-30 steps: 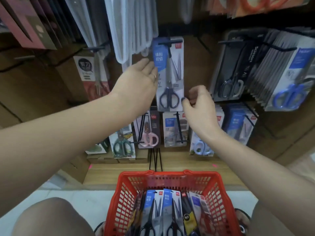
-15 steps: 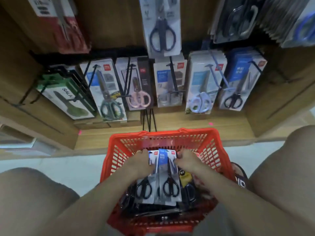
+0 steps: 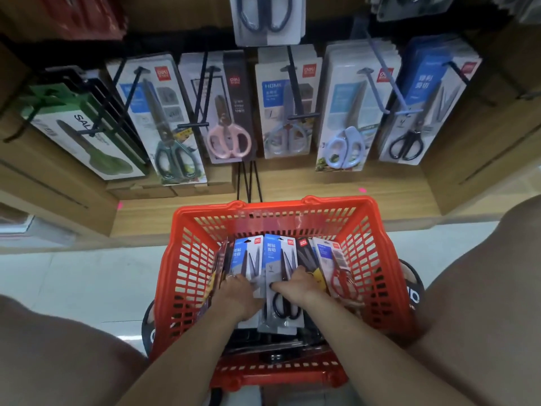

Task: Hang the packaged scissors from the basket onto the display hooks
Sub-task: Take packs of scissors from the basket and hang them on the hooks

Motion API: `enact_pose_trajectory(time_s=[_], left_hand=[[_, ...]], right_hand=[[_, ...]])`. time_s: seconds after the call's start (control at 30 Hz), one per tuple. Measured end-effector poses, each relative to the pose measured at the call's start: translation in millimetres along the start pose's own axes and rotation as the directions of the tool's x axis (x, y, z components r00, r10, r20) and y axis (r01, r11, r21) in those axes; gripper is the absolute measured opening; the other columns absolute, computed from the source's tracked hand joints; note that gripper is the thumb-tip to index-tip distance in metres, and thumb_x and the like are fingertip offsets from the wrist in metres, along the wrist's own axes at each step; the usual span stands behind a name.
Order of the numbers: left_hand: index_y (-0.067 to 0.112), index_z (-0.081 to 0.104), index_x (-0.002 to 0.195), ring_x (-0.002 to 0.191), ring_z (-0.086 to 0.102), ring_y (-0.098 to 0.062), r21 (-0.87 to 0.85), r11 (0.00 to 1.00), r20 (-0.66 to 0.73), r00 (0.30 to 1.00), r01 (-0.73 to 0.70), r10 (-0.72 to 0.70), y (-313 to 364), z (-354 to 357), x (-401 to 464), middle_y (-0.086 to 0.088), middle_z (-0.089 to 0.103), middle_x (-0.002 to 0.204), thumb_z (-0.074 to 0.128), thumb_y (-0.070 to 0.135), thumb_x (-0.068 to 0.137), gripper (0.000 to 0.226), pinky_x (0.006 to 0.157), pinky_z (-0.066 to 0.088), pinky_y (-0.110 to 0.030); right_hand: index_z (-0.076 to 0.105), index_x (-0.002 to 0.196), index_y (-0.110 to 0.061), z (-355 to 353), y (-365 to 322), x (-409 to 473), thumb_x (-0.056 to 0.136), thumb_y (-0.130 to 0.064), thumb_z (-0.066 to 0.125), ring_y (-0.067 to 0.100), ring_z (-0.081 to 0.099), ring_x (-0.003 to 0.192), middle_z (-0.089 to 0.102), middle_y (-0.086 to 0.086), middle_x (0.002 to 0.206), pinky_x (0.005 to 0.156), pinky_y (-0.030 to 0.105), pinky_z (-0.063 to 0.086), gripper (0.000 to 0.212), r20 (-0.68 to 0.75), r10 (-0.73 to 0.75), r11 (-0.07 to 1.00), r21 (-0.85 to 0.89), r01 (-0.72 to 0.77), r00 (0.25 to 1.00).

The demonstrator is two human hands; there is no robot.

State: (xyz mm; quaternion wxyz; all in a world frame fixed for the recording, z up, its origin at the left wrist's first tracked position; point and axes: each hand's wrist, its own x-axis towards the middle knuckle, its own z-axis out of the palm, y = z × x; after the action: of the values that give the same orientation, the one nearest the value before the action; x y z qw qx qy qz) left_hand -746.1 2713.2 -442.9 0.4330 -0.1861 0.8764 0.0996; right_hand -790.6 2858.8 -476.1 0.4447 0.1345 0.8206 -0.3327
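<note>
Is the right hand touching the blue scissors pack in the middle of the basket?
Touching. The head view shows the right hand lying on the middle blue scissors pack in the red basket, thumb across its front. No gap shows.

Even, fairly dim indoor light is seen, with a bluish cast. Straight shelf edges are bowed by wide-angle distortion. Slight blur is noticed throughout, strongest at the frame's top.

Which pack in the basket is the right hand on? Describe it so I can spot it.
Look in the red basket below the shelf. Among the upright packs, it is the blue-topped scissors pack under the right hand, with black handles showing below, beside a similar pack on its left.
</note>
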Motion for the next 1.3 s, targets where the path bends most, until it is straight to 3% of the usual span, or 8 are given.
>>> enact_pose_trajectory(time_s=[0.13,0.27,0.47,0.6,0.87,1.07,1.2,1.3], left_hand=[[0.004,0.036,0.153,0.142,0.046,-0.03,0.081,0.997,-0.08,0.997,-0.01,0.017,-3,7,-2,-0.016,0.045,0.154,0.066,0.058,0.095,0.085,0.115,0.043,-0.039],[0.005,0.041,0.15,0.135,0.053,-0.027,0.082,0.996,-0.112,0.993,-0.017,0.026,-1,7,-2,-0.015,0.047,0.148,0.066,0.058,0.095,0.08,0.108,0.049,-0.036],[0.005,0.057,0.133,0.11,0.06,-0.024,-0.097,0.995,-0.153,0.988,-0.015,-0.001,-4,1,1,-0.011,0.057,0.127,0.065,0.057,0.092,0.066,0.09,0.05,-0.031],[0.006,0.061,0.101,0.088,0.06,-0.027,-0.315,0.949,-0.201,0.977,-0.002,-0.065,-15,-11,5,-0.015,0.07,0.11,0.062,0.037,0.099,0.031,0.076,0.049,-0.032],[-0.005,0.063,0.121,0.103,0.06,-0.036,-0.508,0.861,-0.131,0.984,0.036,-0.118,-23,-19,8,-0.025,0.067,0.122,0.05,0.027,0.104,0.038,0.082,0.044,-0.034],[0.006,0.041,0.151,0.129,0.049,-0.032,-0.604,0.796,0.051,0.998,0.048,-0.022,-22,-16,8,-0.016,0.049,0.147,0.047,0.043,0.103,0.06,0.098,0.041,-0.04],[0.018,0.036,0.132,0.108,0.059,-0.017,-0.544,0.839,0.156,0.984,0.009,0.09,-12,-1,6,-0.003,0.056,0.127,0.058,0.057,0.095,0.058,0.083,0.046,-0.037],[0.025,0.035,0.127,0.119,0.057,-0.022,-0.496,0.868,0.154,0.982,-0.021,0.112,-5,7,5,-0.003,0.053,0.128,0.068,0.07,0.084,0.07,0.089,0.048,-0.038]], right_hand=[[0.051,0.136,-0.007,-2,4,3,0.084,-0.035,0.079,0.025,0.065,0.114,0.064,0.009,0.131,0.081,0.026,0.049,0.065,-0.015,0.012,0.999,0.039,-0.011,1.0],[0.058,0.125,-0.011,1,4,0,0.081,-0.033,0.08,0.015,0.063,0.086,0.068,0.001,0.109,0.058,0.022,0.046,0.054,0.002,0.014,0.997,0.073,-0.014,1.0],[0.057,0.133,-0.008,10,6,3,0.076,-0.033,0.087,0.023,0.069,0.105,0.07,0.008,0.12,0.081,0.029,0.056,0.068,-0.03,0.036,0.982,0.187,-0.03,0.999],[0.053,0.137,-0.007,20,5,-1,0.08,-0.029,0.085,0.027,0.068,0.113,0.069,0.01,0.126,0.093,0.036,0.059,0.068,-0.006,0.011,0.987,0.162,-0.01,1.0],[0.057,0.132,-0.007,18,11,3,0.076,-0.024,0.091,0.027,0.067,0.113,0.069,0.009,0.126,0.101,0.038,0.055,0.068,0.028,0.067,0.967,0.246,-0.072,0.997],[0.061,0.127,-0.007,20,6,3,0.073,-0.017,0.092,0.026,0.069,0.111,0.071,0.009,0.121,0.095,0.035,0.057,0.064,0.023,0.107,0.946,0.306,-0.109,0.994],[0.054,0.132,-0.006,20,3,2,0.07,-0.013,0.091,0.028,0.068,0.11,0.07,0.011,0.12,0.097,0.038,0.058,0.073,0.013,0.13,0.903,0.411,-0.124,0.991],[0.049,0.135,-0.009,20,4,2,0.073,-0.009,0.083,0.031,0.07,0.107,0.069,0.012,0.12,0.095,0.046,0.06,0.071,0.015,0.154,0.84,0.524,-0.139,0.988]])
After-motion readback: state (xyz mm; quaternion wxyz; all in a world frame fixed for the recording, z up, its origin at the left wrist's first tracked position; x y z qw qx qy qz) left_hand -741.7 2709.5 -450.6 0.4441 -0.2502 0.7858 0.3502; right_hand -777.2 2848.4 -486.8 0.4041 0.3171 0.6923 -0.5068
